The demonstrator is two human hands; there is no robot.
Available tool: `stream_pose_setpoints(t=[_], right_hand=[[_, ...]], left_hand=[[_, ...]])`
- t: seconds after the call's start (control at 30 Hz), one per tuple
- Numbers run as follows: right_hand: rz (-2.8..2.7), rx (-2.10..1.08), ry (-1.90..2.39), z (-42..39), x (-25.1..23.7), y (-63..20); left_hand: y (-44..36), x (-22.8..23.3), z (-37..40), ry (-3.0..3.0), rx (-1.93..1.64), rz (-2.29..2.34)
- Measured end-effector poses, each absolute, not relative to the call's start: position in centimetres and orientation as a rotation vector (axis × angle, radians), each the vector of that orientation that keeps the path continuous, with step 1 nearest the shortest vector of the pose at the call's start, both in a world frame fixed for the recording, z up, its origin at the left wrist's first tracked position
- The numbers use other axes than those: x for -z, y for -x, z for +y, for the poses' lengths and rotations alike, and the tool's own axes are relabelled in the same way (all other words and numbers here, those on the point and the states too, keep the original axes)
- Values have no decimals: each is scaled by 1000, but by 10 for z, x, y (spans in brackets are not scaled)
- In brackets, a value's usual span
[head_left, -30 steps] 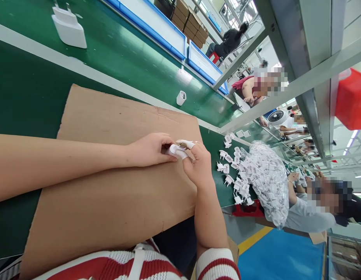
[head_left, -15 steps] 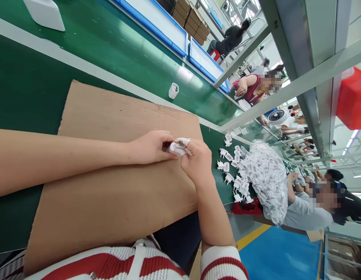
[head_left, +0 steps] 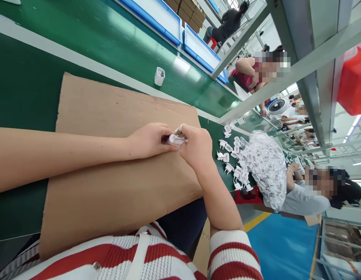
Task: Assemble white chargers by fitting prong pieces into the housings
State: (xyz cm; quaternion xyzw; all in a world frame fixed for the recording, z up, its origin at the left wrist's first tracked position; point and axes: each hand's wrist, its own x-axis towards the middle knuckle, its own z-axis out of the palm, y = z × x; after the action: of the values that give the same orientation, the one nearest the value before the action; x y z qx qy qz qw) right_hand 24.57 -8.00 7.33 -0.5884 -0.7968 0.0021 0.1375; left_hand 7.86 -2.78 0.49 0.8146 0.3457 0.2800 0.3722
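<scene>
Over the cardboard sheet (head_left: 110, 194), both hands meet at a small white plastic charger housing (head_left: 175, 140). My left hand (head_left: 148, 142) grips its left end between thumb and fingers. On the right side, my right hand (head_left: 197, 146) is closed on the same housing, its thumb and index finger pinched against it. A whitish wrap covers the right index fingertip. Fingers hide much of the piece, so I cannot tell whether a smaller part sits inside it.
Loose white plug pieces (head_left: 237, 171) lie right of the cardboard, beside a clear bag (head_left: 265, 167) full of them. One white housing (head_left: 159, 76) stands on the green belt (head_left: 125, 50). Blue-rimmed trays (head_left: 202, 50) line its far side. A co-worker in a grey sleeve (head_left: 304, 200) sits at right.
My right hand has turned slightly at the housing, its fingers more curled. The housing on the belt has shifted left, and a larger white piece at upper left has mostly left view. The camera tilted slightly.
</scene>
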Motion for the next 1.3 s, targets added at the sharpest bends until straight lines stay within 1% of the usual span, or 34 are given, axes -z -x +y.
stream_pose_setpoints(t=[0.1, 0.2, 0.33, 0.43, 0.5, 0.57, 0.6, 0.67, 0.73, 0.8, 0.87, 0.9, 0.93, 1.0, 1.03, 1.07, 1.1, 1.17, 1.23, 1.3], right_hand=[[-2300, -19, 1719, -78, -72, -245], [-2175, -100, 1747, -78, -62, -247], [-1969, -200, 1644, -85, -44, -264], [-1773, -127, 1611, -97, -39, -295], [-1660, 78, 1832, -109, -42, -321], [-1504, 263, 2252, -120, -46, -344], [-1462, 276, 2435, -123, -48, -353], [-1435, 186, 2681, -125, -51, -366], [-1452, 38, 2742, -123, -54, -372], [-1441, -30, 2637, -117, -56, -372], [-1398, -80, 2388, -109, -58, -366], [-1361, -144, 2228, -104, -59, -361], [-1314, -248, 2062, -100, -61, -354], [-1198, -528, 1756, -88, -63, -339], [-1141, -661, 1629, -82, -65, -330], [-1094, -762, 1527, -75, -66, -322], [-1054, -828, 1454, -68, -66, -314], [-993, -907, 1378, -57, -64, -301], [-926, -985, 1345, -49, -59, -292], [-860, -1074, 1313, -47, -51, -287]], left_hand=[[-78, -3, -29, -2099, -727, 895], [-77, 0, -30, -2080, -741, 879], [-79, -5, -29, -2066, -666, 865], [-78, -19, -17, -2024, -583, 927], [-71, -31, 1, -1983, -638, 1064], [-53, -41, 29, -1967, -811, 1287], [-41, -45, 46, -1965, -907, 1411], [-10, -48, 82, -1939, -1078, 1616], [20, -47, 115, -1814, -1104, 1805], [44, -45, 137, -1705, -952, 1888], [54, -43, 146, -1646, -762, 1896], [54, -42, 146, -1648, -746, 1903], [52, -42, 143, -1684, -803, 1910], [42, -41, 135, -1892, -1048, 1841], [36, -40, 133, -2060, -1127, 1735], [31, -39, 132, -2237, -1122, 1599], [26, -38, 134, -2382, -1032, 1463], [22, -35, 143, -2481, -768, 1317], [23, -36, 157, -2412, -613, 1338], [25, -42, 167, -2353, -582, 1404]])
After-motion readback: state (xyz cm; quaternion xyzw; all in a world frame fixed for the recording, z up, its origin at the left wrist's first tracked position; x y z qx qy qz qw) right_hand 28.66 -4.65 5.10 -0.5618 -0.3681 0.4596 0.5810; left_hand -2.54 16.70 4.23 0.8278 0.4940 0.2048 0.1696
